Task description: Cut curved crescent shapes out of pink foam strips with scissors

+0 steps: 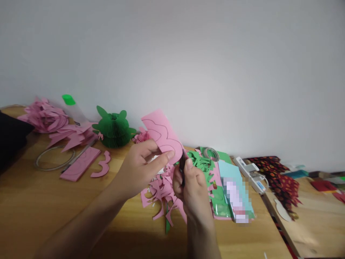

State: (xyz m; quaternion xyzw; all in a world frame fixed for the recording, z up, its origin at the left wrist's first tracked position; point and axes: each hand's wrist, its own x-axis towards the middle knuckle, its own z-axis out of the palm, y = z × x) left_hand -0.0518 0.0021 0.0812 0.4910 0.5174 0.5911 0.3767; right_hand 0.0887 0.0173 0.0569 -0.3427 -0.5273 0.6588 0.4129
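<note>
My left hand pinches a piece of pink paper between thumb and fingers. Dark curved lines are drawn on the paper, and its lower right edge is rounded. My right hand is wrapped round dark scissors, whose blades meet the paper's right edge. Most of the scissors is hidden by my fingers. Below both hands lies a heap of pink paper scraps. Left of my left hand rests a cut pink paper shape like a 3, beside a folded pink strip with drawn lines.
A green honeycomb paper ornament stands near the wall. Pink paper pieces and a tape ring lie at left. At right are green scraps, a tape roll, light blue paper, a power strip and patterned cloth.
</note>
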